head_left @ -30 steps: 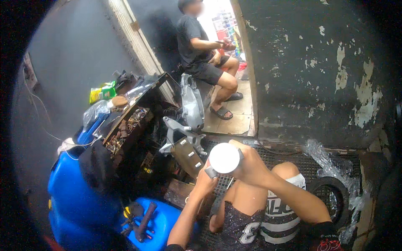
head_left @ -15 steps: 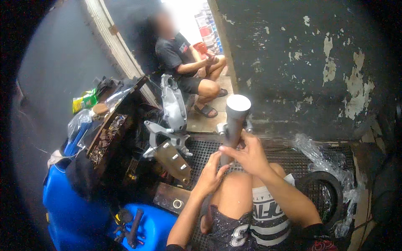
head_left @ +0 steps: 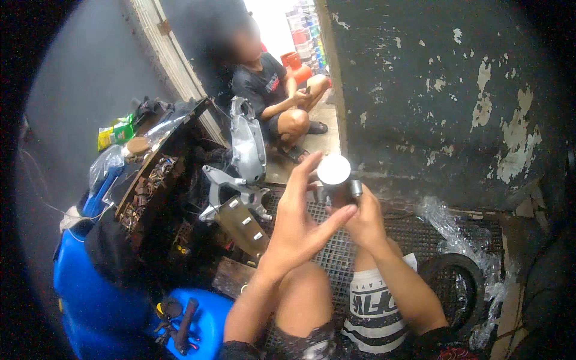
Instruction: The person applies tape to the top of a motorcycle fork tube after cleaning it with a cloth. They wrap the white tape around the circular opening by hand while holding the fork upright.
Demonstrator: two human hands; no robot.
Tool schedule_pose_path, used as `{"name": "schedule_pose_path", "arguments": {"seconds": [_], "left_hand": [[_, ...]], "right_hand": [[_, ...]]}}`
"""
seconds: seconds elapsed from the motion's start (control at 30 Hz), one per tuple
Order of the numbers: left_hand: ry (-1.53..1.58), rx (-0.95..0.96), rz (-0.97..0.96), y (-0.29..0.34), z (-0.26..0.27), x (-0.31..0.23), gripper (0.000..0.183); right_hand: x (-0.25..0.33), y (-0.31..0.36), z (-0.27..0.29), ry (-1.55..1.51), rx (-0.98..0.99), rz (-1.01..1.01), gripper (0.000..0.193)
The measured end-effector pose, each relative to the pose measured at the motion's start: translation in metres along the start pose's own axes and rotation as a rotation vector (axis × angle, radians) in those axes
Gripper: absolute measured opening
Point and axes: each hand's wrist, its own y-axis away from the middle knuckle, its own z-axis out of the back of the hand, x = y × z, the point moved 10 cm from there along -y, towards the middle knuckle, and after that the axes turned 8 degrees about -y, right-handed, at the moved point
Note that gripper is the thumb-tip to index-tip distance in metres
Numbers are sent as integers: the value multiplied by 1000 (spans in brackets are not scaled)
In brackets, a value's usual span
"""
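Note:
A dark, grey-black cylindrical part (head_left: 341,193) with a bright white round end (head_left: 333,171) stands in front of me above my knees. A short dark stub (head_left: 356,188) sticks out at its right side. My right hand (head_left: 367,221) is closed round its lower portion, where the fingers are partly hidden. My left hand (head_left: 303,216) is raised at its left side, fingers stretched upward and thumb spread across in front of it. Whether the left fingertips touch the part I cannot tell.
Grey metal castings (head_left: 246,147) stand left of the black floor grating (head_left: 333,255). A cluttered workbench (head_left: 144,189) and blue plastic containers (head_left: 90,288) are on the left. A tyre (head_left: 474,282) and clear plastic wrap (head_left: 441,219) lie right. Another person (head_left: 264,90) squats in the doorway.
My left hand has moved up from the part's lower end and spread its fingers beside the top. The part is lower in view, its long tube no longer showing; my right hand still grips it.

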Motion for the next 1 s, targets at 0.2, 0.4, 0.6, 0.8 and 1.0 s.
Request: {"name": "schedule_pose_path", "arguments": {"seconds": [0.2,0.4,0.6,0.8,1.0], "left_hand": [[91,289,116,-27,-24,33,73],[71,325,71,-2,-21,59,52],[-54,284,1,17,-10,85,52],[-148,337,-74,25,-16,95,52],[-157,461,-91,39,-34,104,61]], "right_hand": [[-1,-2,0,-11,77,-87,55],[14,11,2,556,307,-51,59],[97,6,12,489,476,89,31],[147,-30,-25,425,706,236,18],[129,-49,-27,324,626,264,14]]}}
